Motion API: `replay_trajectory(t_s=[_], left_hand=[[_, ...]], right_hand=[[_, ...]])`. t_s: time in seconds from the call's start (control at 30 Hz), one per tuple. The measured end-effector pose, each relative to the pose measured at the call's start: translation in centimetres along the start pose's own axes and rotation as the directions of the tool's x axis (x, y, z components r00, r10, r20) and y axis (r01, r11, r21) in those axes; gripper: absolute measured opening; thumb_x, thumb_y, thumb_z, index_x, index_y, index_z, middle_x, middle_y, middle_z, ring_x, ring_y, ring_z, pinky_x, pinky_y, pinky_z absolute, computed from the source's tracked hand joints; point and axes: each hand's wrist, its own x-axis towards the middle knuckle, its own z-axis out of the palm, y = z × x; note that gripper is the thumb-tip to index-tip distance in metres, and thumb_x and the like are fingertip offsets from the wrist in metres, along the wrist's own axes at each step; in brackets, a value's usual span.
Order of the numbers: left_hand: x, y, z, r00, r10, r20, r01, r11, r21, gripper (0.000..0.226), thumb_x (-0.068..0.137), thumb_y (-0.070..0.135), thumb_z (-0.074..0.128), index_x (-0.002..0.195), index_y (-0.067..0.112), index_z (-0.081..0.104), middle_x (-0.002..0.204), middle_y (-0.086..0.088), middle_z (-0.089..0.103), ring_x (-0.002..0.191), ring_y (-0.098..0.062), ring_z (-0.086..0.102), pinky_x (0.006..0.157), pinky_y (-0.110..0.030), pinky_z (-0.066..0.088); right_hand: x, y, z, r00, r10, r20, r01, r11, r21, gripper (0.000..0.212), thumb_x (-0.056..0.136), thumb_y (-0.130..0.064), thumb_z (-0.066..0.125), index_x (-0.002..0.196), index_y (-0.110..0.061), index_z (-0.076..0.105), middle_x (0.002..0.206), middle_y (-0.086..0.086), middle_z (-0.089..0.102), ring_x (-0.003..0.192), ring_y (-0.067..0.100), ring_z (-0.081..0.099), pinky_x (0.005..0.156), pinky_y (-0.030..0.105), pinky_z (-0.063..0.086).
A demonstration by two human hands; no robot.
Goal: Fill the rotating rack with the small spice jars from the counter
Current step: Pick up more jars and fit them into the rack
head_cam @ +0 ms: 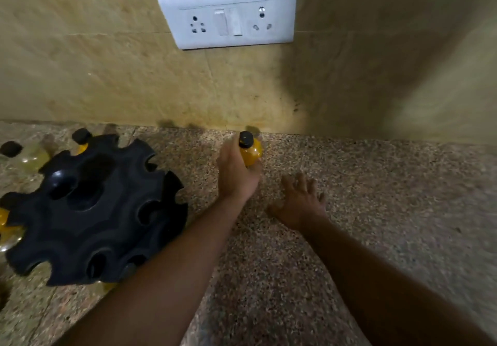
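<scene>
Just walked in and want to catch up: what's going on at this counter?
A person is loading small spice jars into a black rotating rack on the granite counter. Their left hand grips a yellow-filled jar with a black cap near the wall, not yet in the rack. The right hand is open, fingers spread, low at the counter. Another capped jar sits at the rack's far edge. Several near slots look empty.
</scene>
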Motion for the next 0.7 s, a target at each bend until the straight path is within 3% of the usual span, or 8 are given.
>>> replay_trajectory(t_s=[0.1,0.37,0.47,0.53,0.63,0.7], left_hand=[[2.4,-0.7,0.2,0.999,0.038,0.032,-0.041,0.993,0.106,0.074,0.091,0.035,0.067,0.155,0.025,0.029,0.16,-0.008,0.031,0.147,-0.032,0.026,0.114,-0.049,0.035],[2.9,-0.6,0.2,0.993,0.119,0.003,-0.119,0.99,0.075,0.052,0.09,0.034,0.071,0.138,0.024,0.054,0.131,-0.004,0.062,0.123,-0.027,0.056,0.096,-0.048,0.053],[0.8,-0.1,0.2,0.983,0.183,-0.016,-0.182,0.98,0.078,0.047,0.088,0.036,0.073,0.132,0.025,0.06,0.125,-0.003,0.064,0.117,-0.023,0.056,0.091,-0.04,0.054],[-1.0,0.0,0.1,0.97,0.241,-0.027,-0.239,0.968,0.072,0.045,0.085,0.037,0.075,0.127,0.026,0.062,0.121,0.0,0.066,0.114,-0.02,0.056,0.089,-0.033,0.052],[-3.3,-0.3,0.3,0.971,0.24,-0.01,-0.239,0.971,0.027,0.044,0.082,0.038,0.077,0.122,0.029,0.064,0.115,0.003,0.069,0.108,-0.017,0.061,0.086,-0.038,0.056],[-4.9,-0.6,0.1,0.979,0.203,-0.007,-0.203,0.978,-0.05,0.045,0.081,0.038,0.077,0.123,0.031,0.064,0.117,0.004,0.069,0.11,-0.017,0.062,0.088,-0.04,0.056]], right_hand=[[0.6,0.2,0.4,1.0,-0.018,0.002,0.018,0.998,-0.056,0.103,0.081,-0.08,0.047,0.158,-0.038,-0.007,0.166,0.008,-0.02,0.15,0.044,-0.016,0.116,0.07,-0.001],[1.1,0.4,0.6,0.999,-0.035,-0.042,0.034,0.999,-0.029,0.105,0.08,-0.081,0.048,0.158,-0.038,-0.007,0.167,0.008,-0.017,0.151,0.043,-0.014,0.116,0.071,0.003],[0.6,0.0,0.6,0.981,-0.045,-0.191,0.074,0.987,0.143,0.099,0.084,-0.075,0.051,0.159,-0.034,0.001,0.169,0.007,0.001,0.155,0.034,0.002,0.118,0.064,0.014],[0.0,-0.6,0.1,0.931,-0.108,-0.349,0.202,0.948,0.244,0.089,0.087,-0.065,0.056,0.158,-0.031,0.015,0.167,0.005,0.019,0.153,0.03,0.017,0.117,0.057,0.026],[-0.9,-1.3,-0.8,0.848,-0.234,-0.476,0.393,0.88,0.267,0.065,0.089,-0.041,0.063,0.148,-0.023,0.042,0.15,0.007,0.049,0.14,0.03,0.042,0.111,0.049,0.039],[-1.6,-1.6,-1.0,0.834,-0.263,-0.485,0.422,0.871,0.253,0.052,0.089,-0.034,0.063,0.14,-0.024,0.054,0.132,0.008,0.063,0.122,0.034,0.056,0.097,0.048,0.048]])
